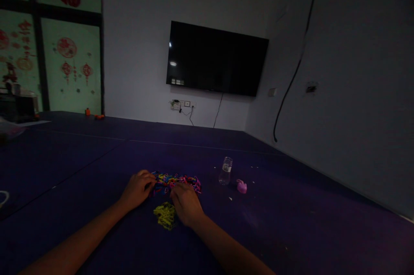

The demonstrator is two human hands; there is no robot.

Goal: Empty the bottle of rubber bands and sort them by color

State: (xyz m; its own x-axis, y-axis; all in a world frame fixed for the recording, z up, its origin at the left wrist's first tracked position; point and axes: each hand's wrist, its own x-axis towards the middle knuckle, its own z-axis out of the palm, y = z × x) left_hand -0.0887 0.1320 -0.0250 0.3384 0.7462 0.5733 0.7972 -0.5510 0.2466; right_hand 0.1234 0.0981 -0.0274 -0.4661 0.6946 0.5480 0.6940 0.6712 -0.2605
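Note:
A heap of small multicoloured rubber bands [161, 178] lies on the dark blue-purple table. At its left edge rests my left hand [139, 186], thumb and fingers curled in against the bands. My right hand [186, 203] reaches over the front of the heap with its fingers bent down into it. What either hand pinches is too small or hidden to make out. Nearer to me, left of my right hand, sits a separate pile of yellow rubber bands [165, 215].
Right of the heap stands a clear bottle [225, 172], with a pink rabbit-shaped lid [241, 186] beside it. White scraps [230, 198] dot the table [291, 232]. Small orange objects [99, 116] lie at the far left edge. A television [216, 59] hangs on the wall beyond.

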